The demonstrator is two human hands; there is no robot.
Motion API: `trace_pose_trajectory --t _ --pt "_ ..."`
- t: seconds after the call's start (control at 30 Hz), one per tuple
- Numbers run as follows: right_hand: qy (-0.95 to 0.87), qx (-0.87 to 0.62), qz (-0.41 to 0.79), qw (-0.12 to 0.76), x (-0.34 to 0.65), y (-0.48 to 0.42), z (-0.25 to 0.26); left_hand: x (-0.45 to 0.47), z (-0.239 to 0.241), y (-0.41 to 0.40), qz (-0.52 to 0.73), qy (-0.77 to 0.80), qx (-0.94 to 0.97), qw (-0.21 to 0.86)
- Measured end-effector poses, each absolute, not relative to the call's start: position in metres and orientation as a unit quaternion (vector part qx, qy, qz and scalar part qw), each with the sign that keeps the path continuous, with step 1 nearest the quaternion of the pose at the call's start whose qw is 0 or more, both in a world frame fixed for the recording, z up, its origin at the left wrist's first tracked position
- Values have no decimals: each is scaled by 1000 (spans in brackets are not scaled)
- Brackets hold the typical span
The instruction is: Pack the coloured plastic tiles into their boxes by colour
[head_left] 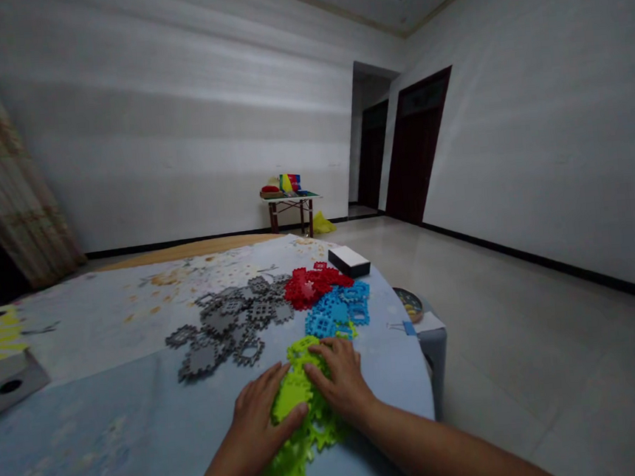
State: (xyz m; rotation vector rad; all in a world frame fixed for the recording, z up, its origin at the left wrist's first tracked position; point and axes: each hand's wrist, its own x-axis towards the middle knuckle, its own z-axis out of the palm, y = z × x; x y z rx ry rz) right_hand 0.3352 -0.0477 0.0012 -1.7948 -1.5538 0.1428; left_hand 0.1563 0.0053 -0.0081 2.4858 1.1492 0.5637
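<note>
A heap of lime-green toothed plastic pieces (pixel 291 397) lies on the table near me. My left hand (pixel 263 413) rests against its left side, fingers stretched out and thumb across the pieces. On the right side my right hand (pixel 341 377) lies over the heap with its fingers spread, hiding part of it. Just beyond are blue toothed pieces (pixel 338 310), with a bit of lime green among them. Red pieces (pixel 308 287) sit behind the blue ones. To the left spreads a pile of grey toothed pieces (pixel 222 324).
A black box with a white top (pixel 349 260) stands near the table's right edge. Beside the table is a grey stool (pixel 434 339) with a round bowl (pixel 409 304) on it. A yellow-and-grey box (pixel 8 383) is at far left. Flowered cloth (pixel 115 404) covers the table.
</note>
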Motion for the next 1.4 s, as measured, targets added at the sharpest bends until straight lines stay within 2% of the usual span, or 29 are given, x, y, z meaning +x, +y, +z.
trace_pose_trajectory --t 0.33,0.57,0.8,0.9,1.03,1.13,1.27,1.4 --pt "-696 -598 117 381 294 -48 0 103 -24 12 222 420 873 111" --pt "-657 -633 110 393 329 -27 0 96 -25 9 221 420 869 144" --pt "-626 -688 36 365 383 -6 8 91 -22 11 221 428 860 169" --pt "-609 -721 6 330 400 -10 9 91 -23 11 233 435 854 165" --pt "-633 -746 -24 206 405 -28 8 92 -25 11 248 439 849 156" --pt "-655 -740 -40 149 398 -42 10 92 -24 12 239 437 853 155" --pt "-685 -714 -18 140 381 -56 17 92 -20 11 227 430 860 153" --pt "-742 -646 46 175 357 -63 19 91 -14 10 220 437 858 155"
